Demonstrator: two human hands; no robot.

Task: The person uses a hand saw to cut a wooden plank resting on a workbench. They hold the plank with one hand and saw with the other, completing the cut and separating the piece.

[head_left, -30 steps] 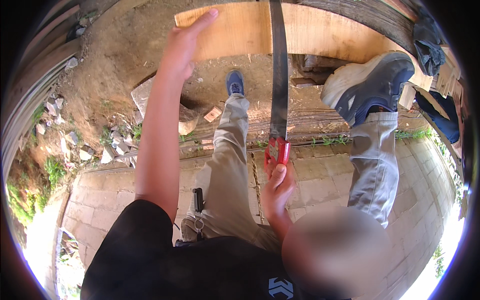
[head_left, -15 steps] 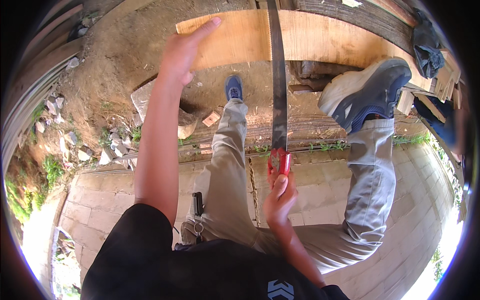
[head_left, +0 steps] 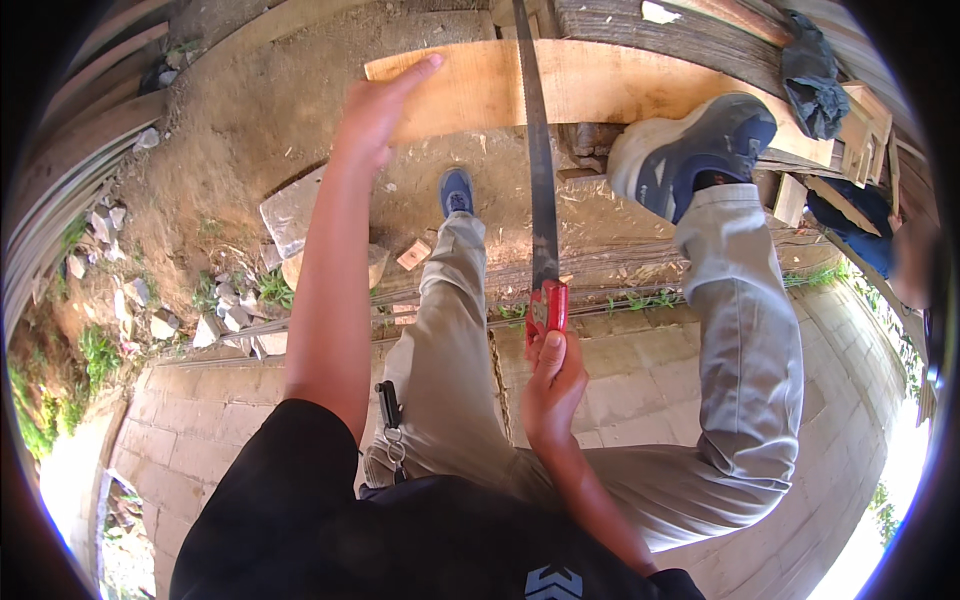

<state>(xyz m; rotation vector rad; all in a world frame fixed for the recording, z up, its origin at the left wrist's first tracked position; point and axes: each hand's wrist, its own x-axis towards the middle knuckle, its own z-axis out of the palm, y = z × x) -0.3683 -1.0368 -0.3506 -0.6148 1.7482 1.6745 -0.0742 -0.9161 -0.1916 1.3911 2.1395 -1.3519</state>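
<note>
A handsaw with a long dark blade (head_left: pixel 542 200) and a red handle (head_left: pixel 555 308) lies across a pale wooden plank (head_left: pixel 460 92). My right hand (head_left: pixel 555 390) is wrapped round the handle, thumb along its near end. The toothed edge faces left where the blade crosses the wood; how deep it sits in the plank I cannot tell. At the plank's left end, my left hand (head_left: pixel 368 115) grips the board, thumb stretched over the top face and the other fingers mostly hidden. My right shoe (head_left: pixel 700 150) rests on the plank, right of the blade.
Dark weathered timber (head_left: pixel 650 40) lies beyond the plank. At the right are a dark crumpled cloth (head_left: pixel 815 85) and wood offcuts (head_left: pixel 862 135). My left shoe (head_left: pixel 456 191) stands on the dirt near a small wood block (head_left: pixel 413 254). Broken stones (head_left: pixel 225 310) lie left, paving (head_left: pixel 240 400) nearer.
The saw has slid a little forward, its handle now closer to the plank. The whole view has shifted slightly. My left hand keeps its hold on the board's end.
</note>
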